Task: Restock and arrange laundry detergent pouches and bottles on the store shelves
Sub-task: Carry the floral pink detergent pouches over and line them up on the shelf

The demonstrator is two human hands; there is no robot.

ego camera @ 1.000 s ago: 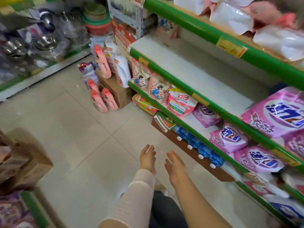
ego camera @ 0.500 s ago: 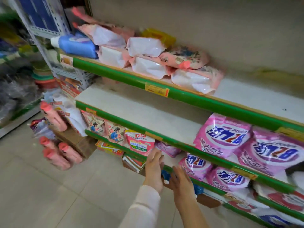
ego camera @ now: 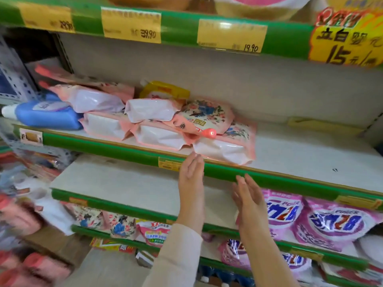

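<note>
Several pink-and-white detergent pouches (ego camera: pixel 157 125) lie piled flat on a shelf with a green front rail (ego camera: pixel 116 146). A blue bottle (ego camera: pixel 47 116) lies on its side at the left end of that shelf. My left hand (ego camera: pixel 191 179) is raised with straight fingers, its tips just below the front pouch (ego camera: pixel 223 150) at the rail. My right hand (ego camera: pixel 248 199) is open too, lower and to the right, in front of the shelf below. Neither hand holds anything. Pink and purple pouches (ego camera: pixel 331 222) fill the lower shelf's right side.
The lower shelf board (ego camera: pixel 124 183) is bare on its left half. A yellow pack (ego camera: pixel 165 91) sits behind the pile. Yellow price tags (ego camera: pixel 131 24) line the top rail. More pouches (ego camera: pixel 153 233) stand on the shelves beneath. Pink bottles (ego camera: pixel 24 264) and a cardboard box are at the lower left, blurred.
The view has swung up from the floor to the shelves. Both hands have risen from low near the floor to the rail under the piled pouches, still empty.
</note>
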